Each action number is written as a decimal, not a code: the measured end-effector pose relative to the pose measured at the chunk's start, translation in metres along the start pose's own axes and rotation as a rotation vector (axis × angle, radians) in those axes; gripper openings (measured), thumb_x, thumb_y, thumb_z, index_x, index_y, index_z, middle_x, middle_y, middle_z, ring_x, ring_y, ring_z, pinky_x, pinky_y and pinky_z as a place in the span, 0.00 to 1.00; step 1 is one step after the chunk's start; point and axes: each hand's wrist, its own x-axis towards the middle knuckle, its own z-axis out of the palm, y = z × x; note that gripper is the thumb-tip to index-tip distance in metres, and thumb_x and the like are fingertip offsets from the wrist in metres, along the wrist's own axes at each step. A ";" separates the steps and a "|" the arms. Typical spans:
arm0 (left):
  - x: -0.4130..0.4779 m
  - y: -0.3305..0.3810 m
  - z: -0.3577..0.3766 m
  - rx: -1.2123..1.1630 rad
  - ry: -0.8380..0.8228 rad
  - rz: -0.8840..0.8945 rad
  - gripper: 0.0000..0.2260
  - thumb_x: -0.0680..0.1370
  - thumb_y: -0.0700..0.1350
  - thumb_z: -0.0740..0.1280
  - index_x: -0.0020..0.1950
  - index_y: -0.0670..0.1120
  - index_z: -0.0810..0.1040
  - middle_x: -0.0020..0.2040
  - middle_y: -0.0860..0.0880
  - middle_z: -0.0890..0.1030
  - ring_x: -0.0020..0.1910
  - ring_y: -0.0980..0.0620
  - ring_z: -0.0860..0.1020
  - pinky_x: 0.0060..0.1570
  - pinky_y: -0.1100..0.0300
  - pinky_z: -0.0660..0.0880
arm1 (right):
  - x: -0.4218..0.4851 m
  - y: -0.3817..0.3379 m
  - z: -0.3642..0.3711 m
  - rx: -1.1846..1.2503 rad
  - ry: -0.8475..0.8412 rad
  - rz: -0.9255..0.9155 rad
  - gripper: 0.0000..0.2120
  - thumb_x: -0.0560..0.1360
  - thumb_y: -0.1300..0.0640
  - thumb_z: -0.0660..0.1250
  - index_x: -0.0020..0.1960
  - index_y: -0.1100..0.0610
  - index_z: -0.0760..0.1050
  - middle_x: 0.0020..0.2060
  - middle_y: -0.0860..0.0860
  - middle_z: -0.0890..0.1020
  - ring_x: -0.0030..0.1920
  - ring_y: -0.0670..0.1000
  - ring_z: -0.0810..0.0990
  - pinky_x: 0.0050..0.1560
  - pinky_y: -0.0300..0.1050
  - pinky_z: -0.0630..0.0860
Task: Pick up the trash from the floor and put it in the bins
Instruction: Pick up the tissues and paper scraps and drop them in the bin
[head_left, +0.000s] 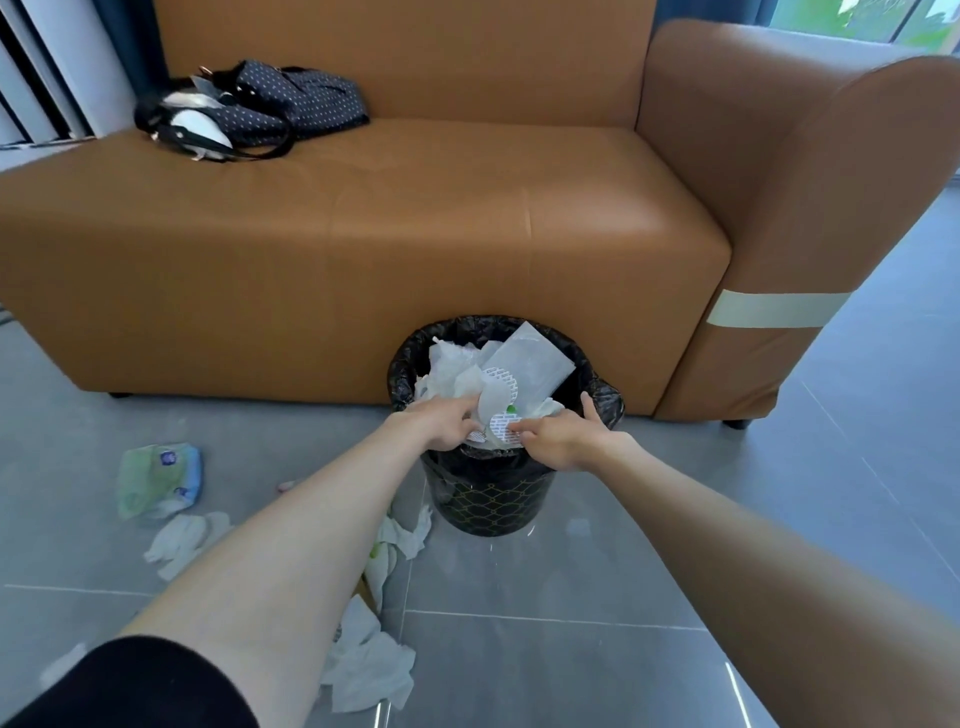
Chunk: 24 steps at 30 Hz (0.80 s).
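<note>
While both hands hang over the bin (485, 499), the left hand (441, 423) lies on the crumpled tissue (452, 371) heaped inside it. Its forefinger is stretched forward and its other fingers are bent down at the near rim; whether they pinch anything I cannot tell. The right hand (558, 439) has its forefinger (524, 427) straight, touching a round patterned paper (501, 421) at the near edge of the heap, with the thumb spread well apart and nothing gripped. A grey envelope (530, 364) stands tilted at the back of the heap.

The bin, lined with a black bag, stands on the floor (623, 571) just in front of a brown sofa (363, 249). More trash lies on the floor to its left: a green and blue wrapper (156, 480) and loose tissues (366, 670), some hidden under the left forearm. A dotted bag (291, 98) rests on the sofa seat, and a strip of pale tape (774, 309) crosses the sofa arm.
</note>
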 end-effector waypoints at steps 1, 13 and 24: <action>0.000 0.001 0.000 0.017 -0.011 -0.002 0.18 0.83 0.50 0.51 0.73 0.52 0.62 0.70 0.49 0.70 0.68 0.45 0.68 0.58 0.54 0.67 | 0.000 0.000 0.001 -0.008 0.023 -0.017 0.24 0.81 0.50 0.41 0.74 0.43 0.60 0.75 0.49 0.63 0.77 0.54 0.52 0.73 0.59 0.31; -0.040 -0.003 -0.036 0.027 0.207 -0.012 0.13 0.80 0.49 0.60 0.63 0.54 0.77 0.64 0.54 0.78 0.63 0.51 0.75 0.61 0.50 0.73 | -0.038 0.009 0.001 0.070 0.251 -0.197 0.19 0.75 0.49 0.64 0.66 0.45 0.72 0.62 0.49 0.77 0.62 0.52 0.74 0.53 0.49 0.76; -0.104 0.039 -0.012 -0.140 0.476 -0.009 0.14 0.82 0.46 0.56 0.67 0.51 0.72 0.64 0.52 0.77 0.56 0.47 0.78 0.44 0.57 0.75 | -0.090 0.016 0.042 -0.127 0.463 -0.092 0.14 0.82 0.56 0.55 0.58 0.52 0.79 0.51 0.52 0.81 0.51 0.55 0.80 0.42 0.49 0.75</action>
